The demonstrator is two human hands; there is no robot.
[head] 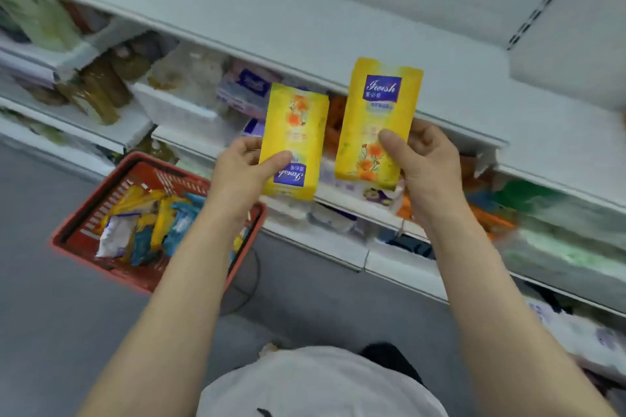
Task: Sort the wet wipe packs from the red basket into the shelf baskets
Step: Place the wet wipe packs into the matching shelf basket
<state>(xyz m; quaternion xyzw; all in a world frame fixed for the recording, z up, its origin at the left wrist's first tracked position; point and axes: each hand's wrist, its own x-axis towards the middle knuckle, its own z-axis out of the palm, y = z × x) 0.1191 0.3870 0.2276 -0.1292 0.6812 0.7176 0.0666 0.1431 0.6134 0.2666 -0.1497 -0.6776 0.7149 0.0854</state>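
Observation:
My left hand grips a yellow wet wipe pack by its lower end, its purple label upside down. My right hand holds a second yellow wet wipe pack upright, label at the top. Both packs hang in the air in front of the middle shelf level, where purple packs and orange packs lie in the shelf baskets. The red basket stands on the floor at lower left, with several yellow, blue and white packs inside.
A bare white shelf board juts out above the packs. Brown bottles stand on the left shelves. Green and white packs fill the lower right shelf. Grey floor lies to the left.

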